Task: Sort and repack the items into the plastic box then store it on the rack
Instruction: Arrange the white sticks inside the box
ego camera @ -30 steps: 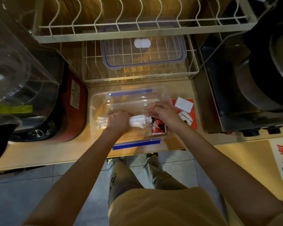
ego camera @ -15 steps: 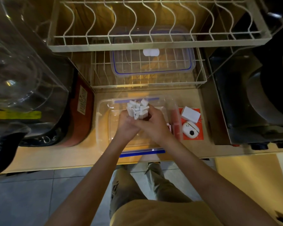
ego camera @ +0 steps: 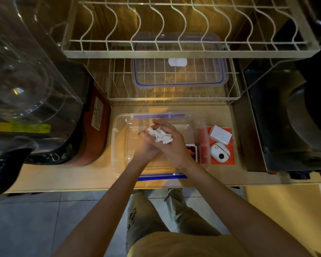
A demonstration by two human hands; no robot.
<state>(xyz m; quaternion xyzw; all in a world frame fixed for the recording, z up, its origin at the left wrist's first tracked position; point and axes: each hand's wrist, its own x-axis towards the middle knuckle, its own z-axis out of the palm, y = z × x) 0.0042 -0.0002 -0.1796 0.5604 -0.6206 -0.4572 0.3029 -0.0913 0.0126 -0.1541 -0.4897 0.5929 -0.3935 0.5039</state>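
A clear plastic box (ego camera: 120,145) with blue clips sits on the wooden counter in front of me. Above its middle, my left hand (ego camera: 146,147) and my right hand (ego camera: 171,143) are pressed together around a bundle of small white packets (ego camera: 160,135), whose ends stick up between my fingers. The box's clear lid (ego camera: 180,75) with a blue seal lies on the lower shelf of the wire rack (ego camera: 119,97). Right of the box lie a black-and-red card (ego camera: 191,151), a white box (ego camera: 220,135) and a white round device (ego camera: 220,152) on a red sheet.
A large clear jug appliance (ego camera: 32,86) with a red base stands left of the box. A dark metal appliance (ego camera: 289,117) stands at the right. The rack's upper tier (ego camera: 174,51) overhangs the lid. The counter edge runs just below the box.
The packets were held lengthwise, low in the box; both hands then gathered them into an upright bundle and have now shifted it slightly right.
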